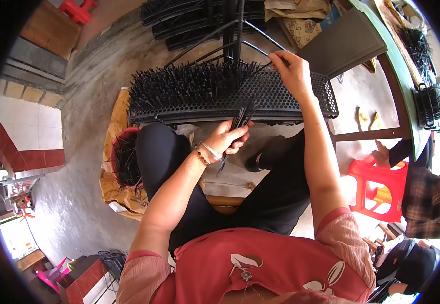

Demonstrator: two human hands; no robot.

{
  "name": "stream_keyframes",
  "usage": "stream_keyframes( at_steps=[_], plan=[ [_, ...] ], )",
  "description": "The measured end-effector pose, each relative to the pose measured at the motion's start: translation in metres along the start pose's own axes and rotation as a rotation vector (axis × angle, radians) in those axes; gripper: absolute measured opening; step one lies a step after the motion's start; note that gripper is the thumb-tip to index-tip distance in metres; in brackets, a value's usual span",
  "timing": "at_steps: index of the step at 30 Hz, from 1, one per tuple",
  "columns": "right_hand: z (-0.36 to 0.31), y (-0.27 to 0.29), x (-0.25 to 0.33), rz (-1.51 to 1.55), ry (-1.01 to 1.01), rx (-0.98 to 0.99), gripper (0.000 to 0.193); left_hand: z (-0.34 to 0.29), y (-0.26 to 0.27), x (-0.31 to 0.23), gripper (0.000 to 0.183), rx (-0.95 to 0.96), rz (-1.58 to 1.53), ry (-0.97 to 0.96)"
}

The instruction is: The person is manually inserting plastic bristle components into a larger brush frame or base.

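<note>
In front of me a long black board full of round holes (288,99) lies across a stand. Thin black sticks (174,86) stand upright, densely packed, over its left and middle part, while holes show bare toward the right. My left hand (225,139) is closed round a bundle of the same black sticks (241,117), just off the board's near edge. Above the board's far right part, my right hand (292,73) pinches with thumb and forefinger; a thin dark stick seems to run from the fingertips toward the holes.
A red tub of black sticks (126,157) stands on brown sacking (107,177) left of my knee. Black metal bars (235,38) rise behind the board. Grey panels (341,43) lean by a green table (407,96). A red stool (379,190) and another person (427,202) are right.
</note>
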State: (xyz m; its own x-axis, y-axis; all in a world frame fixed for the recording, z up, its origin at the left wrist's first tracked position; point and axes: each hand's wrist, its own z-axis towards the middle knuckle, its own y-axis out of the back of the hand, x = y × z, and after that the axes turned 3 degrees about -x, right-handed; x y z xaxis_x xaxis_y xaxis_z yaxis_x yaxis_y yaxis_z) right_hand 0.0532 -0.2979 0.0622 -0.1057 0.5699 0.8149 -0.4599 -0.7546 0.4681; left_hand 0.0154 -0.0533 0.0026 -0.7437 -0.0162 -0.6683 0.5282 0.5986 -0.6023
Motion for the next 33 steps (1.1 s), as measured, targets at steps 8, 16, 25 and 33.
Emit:
stream_keyframes(
  at_steps=[8, 16, 25, 33],
  plan=[
    [0.005, -0.016, 0.004, -0.157, 0.298, -0.052, 0.016, 0.0, -0.002, 0.001, 0.028, -0.016, -0.024, 0.022],
    [0.009, -0.025, 0.006, -0.326, 0.517, 0.07, 0.015, 0.0, -0.002, 0.0, 0.029, -0.027, 0.007, -0.001],
    [0.003, -0.031, 0.012, -0.363, 0.582, 0.143, 0.015, -0.001, -0.001, -0.002, 0.027, 0.007, 0.033, -0.014],
    [0.002, -0.032, 0.007, -0.32, 0.525, 0.122, 0.017, -0.002, -0.003, -0.002, 0.026, 0.0, 0.007, 0.006]
  ],
)
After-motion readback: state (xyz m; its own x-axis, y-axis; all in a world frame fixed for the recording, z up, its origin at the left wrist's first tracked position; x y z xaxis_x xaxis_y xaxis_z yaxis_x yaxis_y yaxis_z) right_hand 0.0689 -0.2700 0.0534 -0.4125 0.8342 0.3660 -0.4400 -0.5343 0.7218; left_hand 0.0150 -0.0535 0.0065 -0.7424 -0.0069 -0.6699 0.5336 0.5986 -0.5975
